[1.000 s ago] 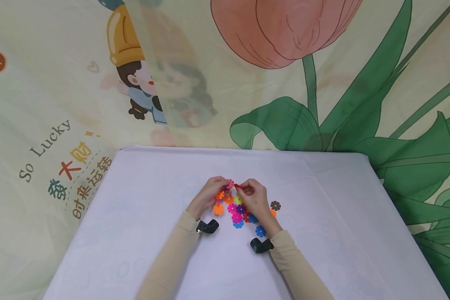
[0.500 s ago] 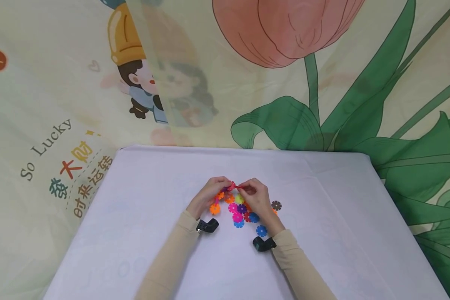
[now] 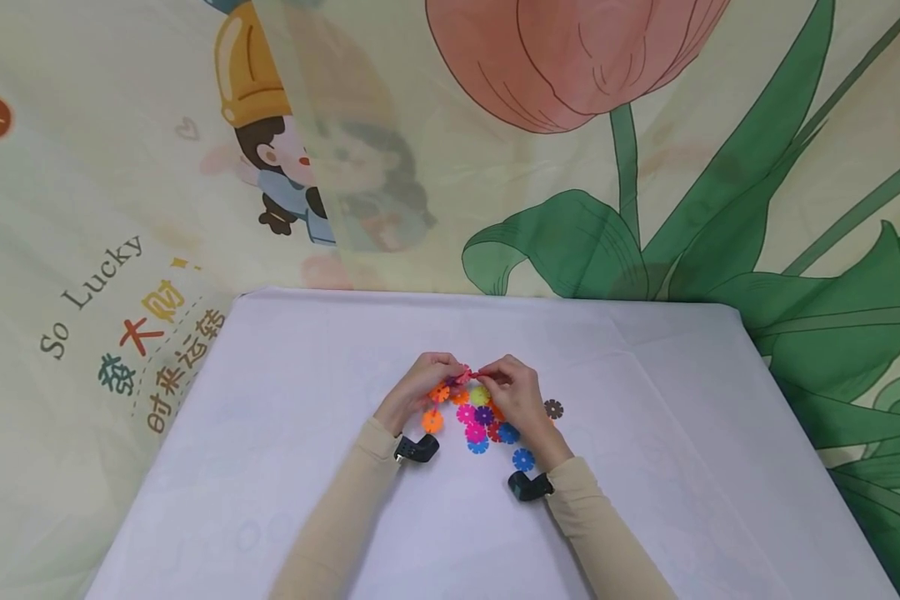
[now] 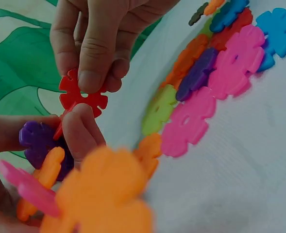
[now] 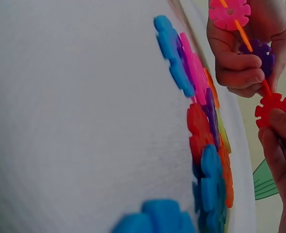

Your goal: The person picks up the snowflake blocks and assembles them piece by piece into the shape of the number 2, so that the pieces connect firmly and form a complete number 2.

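Observation:
A chain of slotted flower-shaped plastic discs hangs from my left hand (image 3: pixel 422 385). In the left wrist view, its blurred orange disc (image 4: pixel 106 194) is nearest the camera, followed by a pink disc (image 4: pixel 28 187) and a purple disc (image 4: pixel 38 145). My left thumb and fingers pinch the chain near a red disc turned edge-on (image 5: pixel 266 88). Between thumb and finger, my right hand (image 3: pixel 516 396) pinches another red disc (image 5: pixel 272 109). The two reds meet at their edges; how deep the slots interlock is hard to tell.
Loose discs lie in a cluster below my hands, among them pink (image 3: pixel 475 432), purple (image 3: pixel 483 416), yellow-green (image 3: pixel 480 395) and blue (image 3: pixel 523 459) ones. A dark brown disc (image 3: pixel 553 408) lies to the right. White cloth covers the table (image 3: pixel 307 350); a printed curtain hangs behind.
My right hand has shifted slightly right, still pinching the red disc. The hanging orange disc swung left, then partly back. The loose discs stay in place.

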